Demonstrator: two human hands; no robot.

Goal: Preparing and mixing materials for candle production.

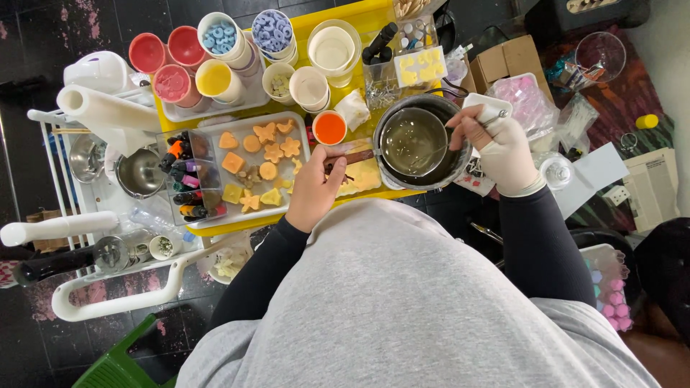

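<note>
Stirring pale liquid in a metal pot (pixel 415 144), the gloved right hand (pixel 503 151) pinches a spoon; the bare left hand (pixel 315 188) clasps the pot's wooden handle (pixel 350 158) beside it. Brisk stirring could slop liquid over the rim.

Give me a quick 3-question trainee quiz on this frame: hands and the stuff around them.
1. True or false: the right hand wears a pale glove and the left hand is bare.
2. What does the right hand hold over the metal pot? A) a thin metal stirrer B) a paper roll C) a blue cup
3. Fill in: the left hand grips the pot's brown ____.

Key
1. True.
2. A: the stirrer reaches into the pale liquid in the pot.
3. Handle; it lies just right of the tray of orange and yellow shaped pieces.
</note>
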